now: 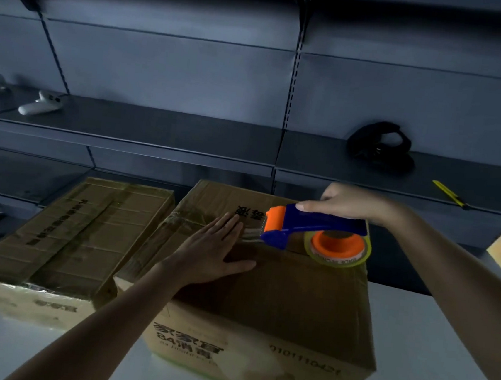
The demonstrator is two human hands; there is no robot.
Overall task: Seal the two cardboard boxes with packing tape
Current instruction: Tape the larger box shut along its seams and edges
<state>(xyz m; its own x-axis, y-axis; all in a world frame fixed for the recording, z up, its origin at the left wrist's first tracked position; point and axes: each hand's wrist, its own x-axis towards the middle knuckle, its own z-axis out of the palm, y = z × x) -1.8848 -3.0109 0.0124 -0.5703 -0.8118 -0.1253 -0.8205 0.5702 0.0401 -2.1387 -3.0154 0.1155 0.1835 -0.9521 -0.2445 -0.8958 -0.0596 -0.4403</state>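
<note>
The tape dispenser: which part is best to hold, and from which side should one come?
Hold the tape dispenser by its blue handle, coming from the right and above. The handle is a long bar along the top, pointing right, clear of the tape roll below it and the toothed blade at the left end.

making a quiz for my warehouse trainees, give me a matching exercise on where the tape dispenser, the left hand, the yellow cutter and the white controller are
Column one
1 tape dispenser
2 left hand
3 yellow cutter
4 white controller

Column two
A lying on the shelf, far left
B pressed flat on top of the right box
C held by the right hand
D lying on the shelf, far right

Pairs: 1-C, 2-B, 3-D, 4-A
</note>
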